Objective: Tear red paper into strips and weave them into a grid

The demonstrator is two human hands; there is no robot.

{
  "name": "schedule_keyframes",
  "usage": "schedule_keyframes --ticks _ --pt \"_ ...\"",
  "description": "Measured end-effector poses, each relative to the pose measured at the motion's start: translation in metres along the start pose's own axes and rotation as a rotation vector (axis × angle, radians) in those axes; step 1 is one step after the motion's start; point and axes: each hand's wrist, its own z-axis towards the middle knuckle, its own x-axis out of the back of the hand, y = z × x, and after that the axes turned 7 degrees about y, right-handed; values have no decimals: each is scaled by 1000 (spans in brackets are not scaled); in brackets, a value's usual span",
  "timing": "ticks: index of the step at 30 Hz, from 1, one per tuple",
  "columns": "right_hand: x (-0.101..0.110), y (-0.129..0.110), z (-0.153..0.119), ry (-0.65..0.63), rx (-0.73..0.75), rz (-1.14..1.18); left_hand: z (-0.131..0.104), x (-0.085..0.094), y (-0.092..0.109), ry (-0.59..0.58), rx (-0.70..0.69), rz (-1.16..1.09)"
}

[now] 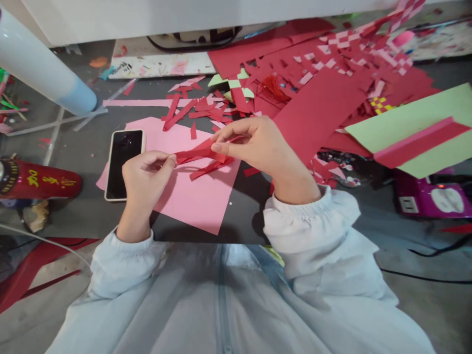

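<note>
Between thumb and index finger, my left hand [147, 179] pinches one end of some red paper strips [195, 155]. My right hand [260, 145] is closed on the other end of the strips, its fingertips pressed together. The strips are held above a sheet of pink paper [199, 206] on the dark table. More than one strip seems to overlap there; how they join is hard to make out. A phone [123, 147] with a dark screen lies beside my left hand, partly on the pink sheet.
Red and pink paper scraps [206, 105] and red sheets [320, 113] cover the back and right. A folded green card [416, 128] lies above a purple box [435, 196]. At left are a red can [44, 179] and a white-and-blue cylinder [47, 59].
</note>
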Motion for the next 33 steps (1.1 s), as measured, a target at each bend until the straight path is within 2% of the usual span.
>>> schedule_keyframes --ticks 4,7,14,19,23,29,31,33 --pt "-5 -2 -2 79 198 -178 -2 -2 -4 49 -152 150" --pt "-7 -4 -3 49 273 -225 -3 -3 -3 61 -186 185" --pt "-5 -4 -2 6 185 -225 -1 -2 -1 61 -140 113" --pt "-6 -3 -1 103 135 -258 0 -2 -1 -5 -32 24" --pt "-7 3 1 165 130 -297 0 -1 1 -70 4 1" --pt "-4 10 1 281 183 -387 2 2 4 10 -12 37" --pt "-5 7 -1 226 192 -383 3 1 3 39 -25 57" --pt "-7 3 -3 82 220 -379 3 1 3 51 -30 64"
